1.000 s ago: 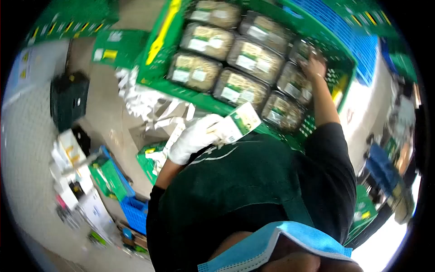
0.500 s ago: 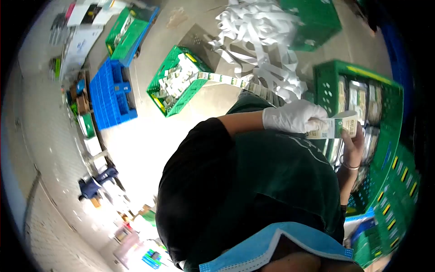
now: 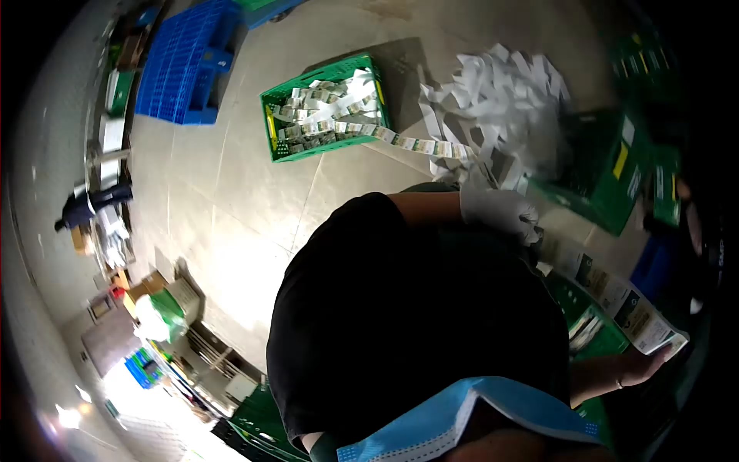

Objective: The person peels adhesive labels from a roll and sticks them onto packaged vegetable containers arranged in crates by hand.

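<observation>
My left hand, in a white glove, is closed in front of my body, with its fingers on one end of a printed label strip. The strip stretches down to the right to my bare right hand, whose fingers pinch its other end. Partly hidden beneath the strip is a green crate with packs inside. Another run of labels leads from behind my left hand to a green crate on the floor, filled with label strips.
A heap of white backing strip lies on the floor ahead. Right of it stands a dark green crate. A blue pallet is at the upper left. Far left, a person in dark clothes is near shelves; cartons stand lower left.
My view has swung round. My right hand left the packs in the crate, took hold of the label strip near my left hand and moved away with its end, so a longer piece is stretched between them.
</observation>
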Demonstrator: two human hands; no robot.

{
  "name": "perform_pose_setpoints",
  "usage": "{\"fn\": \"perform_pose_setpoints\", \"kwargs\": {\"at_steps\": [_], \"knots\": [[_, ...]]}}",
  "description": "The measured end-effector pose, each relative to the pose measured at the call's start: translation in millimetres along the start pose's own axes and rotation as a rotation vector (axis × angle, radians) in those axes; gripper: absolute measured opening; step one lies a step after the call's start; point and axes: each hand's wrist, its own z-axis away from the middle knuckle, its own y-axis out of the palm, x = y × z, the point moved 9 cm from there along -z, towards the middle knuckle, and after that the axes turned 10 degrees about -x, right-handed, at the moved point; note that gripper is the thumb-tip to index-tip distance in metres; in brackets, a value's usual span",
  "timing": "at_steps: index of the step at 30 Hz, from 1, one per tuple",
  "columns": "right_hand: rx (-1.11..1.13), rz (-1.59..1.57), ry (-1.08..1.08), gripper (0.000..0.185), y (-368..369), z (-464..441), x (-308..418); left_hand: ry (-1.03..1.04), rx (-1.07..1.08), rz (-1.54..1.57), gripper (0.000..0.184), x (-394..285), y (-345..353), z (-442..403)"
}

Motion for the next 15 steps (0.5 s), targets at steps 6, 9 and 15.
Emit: {"fn": "perform_pose_setpoints", "kwargs": {"at_steps": [6, 9, 15], "knots": [[0.419, 0.635, -0.358, 0.037, 133.4, 5.9, -76.1, 0.090, -0.726, 0.359, 0.028, 5.9, -144.0, 23.6], [0.935, 0.690, -1.070, 0.032, 216.2, 55.3, -120.8, 0.120, -0.933, -0.114, 0.032, -15.7, -185.7, 47.3], [1.453, 0.506, 0.074, 0.030, 309.3, 124.6, -208.6, 0.331, -1.214, -0.600, 0.042, -84.8, -171.5, 32.2]]}}
